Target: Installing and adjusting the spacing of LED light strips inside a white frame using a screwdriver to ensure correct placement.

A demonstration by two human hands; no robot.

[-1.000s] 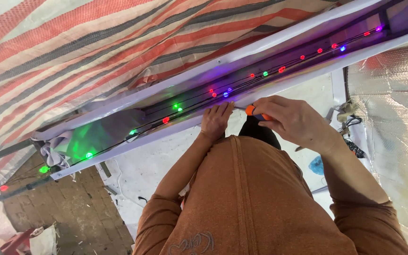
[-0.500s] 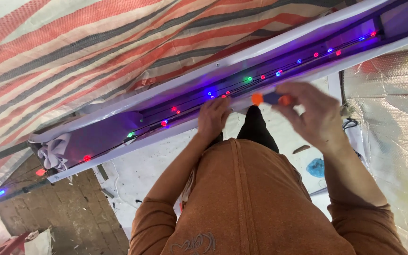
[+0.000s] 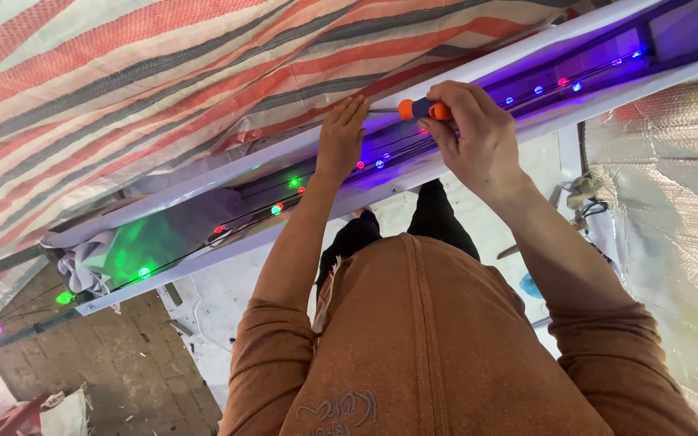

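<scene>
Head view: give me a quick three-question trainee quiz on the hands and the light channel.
1. True or false: the right hand grips an orange-handled screwdriver.
2. What does the left hand rest on? A) the white channel B) the brick floor C) the foil sheet
3. Fill in: coloured ___ glow along the channel.

Key: 1 true; 2 A; 3 lights.

Narrow white channel [image 3: 478, 77] crowded with lit wire string [image 3: 284, 198], striped tarp [image 3: 123, 89] close beside it.

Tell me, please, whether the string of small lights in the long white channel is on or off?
On: the bulbs of the light string glow green, red and blue.
</scene>
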